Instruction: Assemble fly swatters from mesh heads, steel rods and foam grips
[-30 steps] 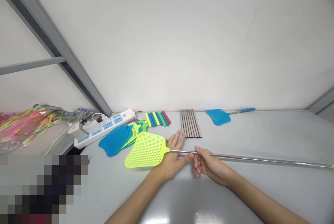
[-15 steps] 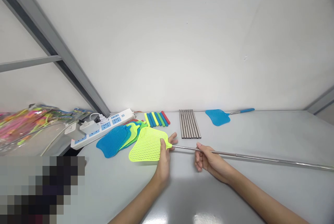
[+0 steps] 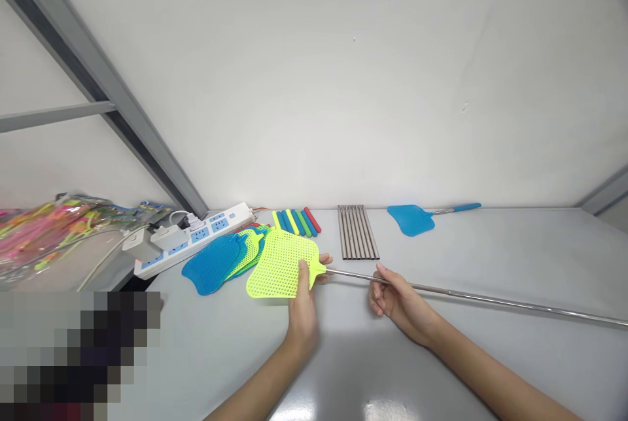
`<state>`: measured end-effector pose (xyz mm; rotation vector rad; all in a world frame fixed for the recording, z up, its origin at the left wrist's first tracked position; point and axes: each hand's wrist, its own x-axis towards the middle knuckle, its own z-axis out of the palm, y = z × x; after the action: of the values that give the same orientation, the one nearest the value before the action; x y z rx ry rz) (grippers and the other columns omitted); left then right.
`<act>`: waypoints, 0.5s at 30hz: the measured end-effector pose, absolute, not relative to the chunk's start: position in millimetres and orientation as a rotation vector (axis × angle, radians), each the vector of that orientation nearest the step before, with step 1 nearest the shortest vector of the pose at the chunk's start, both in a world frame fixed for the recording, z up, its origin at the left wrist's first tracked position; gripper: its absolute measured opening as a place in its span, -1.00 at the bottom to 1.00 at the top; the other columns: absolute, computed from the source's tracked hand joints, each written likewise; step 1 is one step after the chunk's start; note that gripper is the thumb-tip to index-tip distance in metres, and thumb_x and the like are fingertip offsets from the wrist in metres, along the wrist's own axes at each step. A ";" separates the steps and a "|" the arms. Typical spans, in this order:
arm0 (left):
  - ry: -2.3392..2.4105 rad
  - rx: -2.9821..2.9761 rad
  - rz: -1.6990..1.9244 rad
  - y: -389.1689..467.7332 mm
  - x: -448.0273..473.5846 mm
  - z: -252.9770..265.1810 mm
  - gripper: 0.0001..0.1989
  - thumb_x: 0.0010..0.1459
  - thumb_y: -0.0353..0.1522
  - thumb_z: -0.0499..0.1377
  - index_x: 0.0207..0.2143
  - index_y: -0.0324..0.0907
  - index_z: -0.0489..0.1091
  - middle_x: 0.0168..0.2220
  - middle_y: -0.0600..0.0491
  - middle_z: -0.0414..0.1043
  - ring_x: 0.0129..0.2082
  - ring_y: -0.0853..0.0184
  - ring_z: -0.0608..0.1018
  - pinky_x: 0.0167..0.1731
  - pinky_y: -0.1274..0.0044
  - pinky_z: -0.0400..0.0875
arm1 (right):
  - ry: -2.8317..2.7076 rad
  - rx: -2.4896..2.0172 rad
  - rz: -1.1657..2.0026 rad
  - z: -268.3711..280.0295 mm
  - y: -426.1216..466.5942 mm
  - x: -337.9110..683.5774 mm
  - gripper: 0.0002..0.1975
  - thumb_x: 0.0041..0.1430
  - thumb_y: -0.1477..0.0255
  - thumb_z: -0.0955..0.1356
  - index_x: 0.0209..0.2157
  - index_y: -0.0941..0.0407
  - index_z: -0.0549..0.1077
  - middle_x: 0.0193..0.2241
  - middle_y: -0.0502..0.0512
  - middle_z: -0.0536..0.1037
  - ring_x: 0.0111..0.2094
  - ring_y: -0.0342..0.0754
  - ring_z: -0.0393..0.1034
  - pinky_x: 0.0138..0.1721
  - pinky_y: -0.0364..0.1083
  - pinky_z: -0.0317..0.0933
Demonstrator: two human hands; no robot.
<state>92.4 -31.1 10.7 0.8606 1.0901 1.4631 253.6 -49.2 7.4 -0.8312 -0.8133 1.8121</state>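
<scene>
A yellow-green fly swatter (image 3: 279, 267) with a long extended metal rod (image 3: 471, 294) lies across both hands. My left hand (image 3: 305, 303) is closed on the base of its mesh head, thumb on top and fingers behind. With thumb and fingers, my right hand (image 3: 395, 293) grips the rod to the right of the head. The rod's far end runs out of view at the right edge. Behind the held swatter lies a pile of loose swatter heads, a blue one (image 3: 213, 265) in front.
Coloured handle grips (image 3: 297, 222) and a row of metal rods (image 3: 358, 233) lie near the wall. A blue fly swatter (image 3: 413, 219) is at the back right. At left stand a power strip (image 3: 189, 246) with plugs and cables, and bagged colourful items (image 3: 53, 228).
The swatter's head has risen slightly and shifted a little to the right, while the rod's right end sits slightly lower. Both hands keep their holds.
</scene>
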 end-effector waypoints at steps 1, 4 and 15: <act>1.090 0.874 1.470 -31.7 92.5 11.3 -0.63 0.07 -0.16 -0.06 -0.34 -0.22 0.40 -0.28 -0.01 0.41 -0.31 0.31 0.42 -0.25 0.49 0.24 | -0.786 -0.811 1.812 8.1 -49.7 254.1 -0.55 0.09 0.17 0.13 -0.67 0.19 0.29 -0.74 -0.02 0.18 -0.65 -0.18 0.15 -0.54 -0.14 -0.06; 1.070 0.860 1.515 -33.2 92.8 13.6 -0.65 0.08 -0.18 -0.07 -0.32 -0.21 0.39 -0.28 0.00 0.41 -0.35 0.34 0.44 -0.26 0.49 0.26 | -0.717 -0.752 1.797 9.1 -50.8 255.7 -0.54 0.10 0.20 0.11 -0.71 0.18 0.27 -0.75 -0.03 0.14 -0.66 -0.18 0.12 -0.55 -0.13 -0.09; 1.157 0.870 1.592 -27.0 89.6 12.1 -0.63 0.02 -0.18 0.03 -0.18 -0.20 0.31 -0.21 -0.03 0.39 -0.36 0.34 0.45 -0.36 0.52 0.31 | -0.744 -0.849 1.661 5.9 -48.9 250.0 -0.61 0.05 0.26 0.20 -0.73 0.17 0.25 -0.77 -0.04 0.15 -0.68 -0.18 0.10 -0.55 -0.13 -0.09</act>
<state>89.6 -27.0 12.1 0.8697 1.1568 1.5919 250.0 -48.9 5.9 -0.8485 -0.7435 1.6612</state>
